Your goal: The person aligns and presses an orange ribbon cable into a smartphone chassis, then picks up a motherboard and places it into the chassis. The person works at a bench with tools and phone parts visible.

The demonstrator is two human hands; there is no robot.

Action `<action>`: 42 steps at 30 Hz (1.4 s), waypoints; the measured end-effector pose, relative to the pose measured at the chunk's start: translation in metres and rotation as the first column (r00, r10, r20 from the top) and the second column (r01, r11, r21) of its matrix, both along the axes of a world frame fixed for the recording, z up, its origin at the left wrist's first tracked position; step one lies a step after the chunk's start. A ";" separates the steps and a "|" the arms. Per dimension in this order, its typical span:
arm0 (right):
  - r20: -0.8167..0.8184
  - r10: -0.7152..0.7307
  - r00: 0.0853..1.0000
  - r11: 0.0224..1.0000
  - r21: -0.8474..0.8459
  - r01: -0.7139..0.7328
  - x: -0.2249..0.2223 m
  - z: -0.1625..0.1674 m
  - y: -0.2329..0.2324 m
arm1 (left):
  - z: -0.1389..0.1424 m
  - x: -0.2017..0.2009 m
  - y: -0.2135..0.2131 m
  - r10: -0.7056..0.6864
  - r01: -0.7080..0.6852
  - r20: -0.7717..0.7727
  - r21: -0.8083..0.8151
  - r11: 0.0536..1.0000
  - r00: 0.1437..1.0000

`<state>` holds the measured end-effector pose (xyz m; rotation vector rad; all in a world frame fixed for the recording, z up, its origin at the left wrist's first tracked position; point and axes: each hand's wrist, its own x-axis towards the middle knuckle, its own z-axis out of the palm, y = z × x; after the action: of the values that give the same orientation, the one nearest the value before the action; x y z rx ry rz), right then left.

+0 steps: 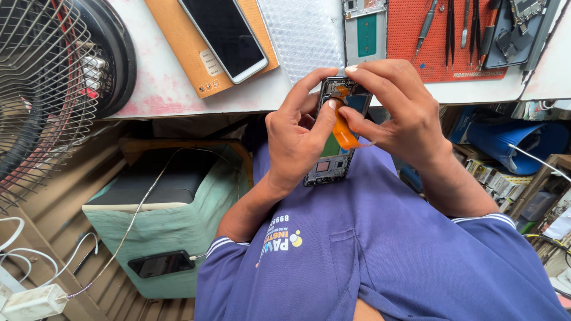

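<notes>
I held the opened phone (336, 134) up in front of my chest, just below the edge of the desk (178, 89), with its back cover off and the inner boards facing me. My left hand (297, 139) was wrapped around its left side, thumb pressed across the upper frame and fingers curled behind it. My right hand (398, 113) came over the top, forefinger resting on the upper edge, while thumb and a fingertip pinched the orange flex ribbon (345, 132) that curled out from the middle of the phone.

I judged the phone light but stiff, safest gripped by its metal frame along the long edges, never by the exposed boards. The ribbon looked thin, soft and springy; it would crease or tear if tugged sideways, so I reckoned the place to take it was the broad free end, pulled gently along its length, leaving the connector near the top alone.

On the desk above lay a white-framed smartphone (225, 35) resting on a brown card (190, 53), a sheet of bubble wrap (303, 30), another phone frame (364, 30) and a red work mat (410, 41) carrying tweezers (450, 30) and a screwdriver (426, 24). A wire-guarded fan (41, 89) stood at my left, and a padded stool (160, 214) with a dark phone (162, 263) on a charging cable sat below.
</notes>
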<state>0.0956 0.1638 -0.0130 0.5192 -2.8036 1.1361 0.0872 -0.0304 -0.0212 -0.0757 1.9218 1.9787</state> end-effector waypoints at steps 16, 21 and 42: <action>-0.145 -0.044 0.988 0.999 -0.017 0.042 0.016 -0.023 0.006 | 0.001 0.002 0.005 0.011 -0.011 -0.003 -0.035 0.999 1.000; -0.218 -0.047 0.975 0.999 0.002 0.049 0.018 -0.029 0.008 | -0.001 0.003 0.006 -0.001 0.001 -0.008 -0.039 0.999 1.000; -0.127 -0.053 0.990 0.999 0.002 0.053 0.021 -0.027 0.012 | -0.003 0.008 0.008 -0.014 0.014 -0.011 -0.037 0.999 1.000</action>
<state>0.1167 0.1758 -0.0399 0.4957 -2.6956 1.0474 0.0954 -0.0225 -0.0246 -0.0611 1.9605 1.9394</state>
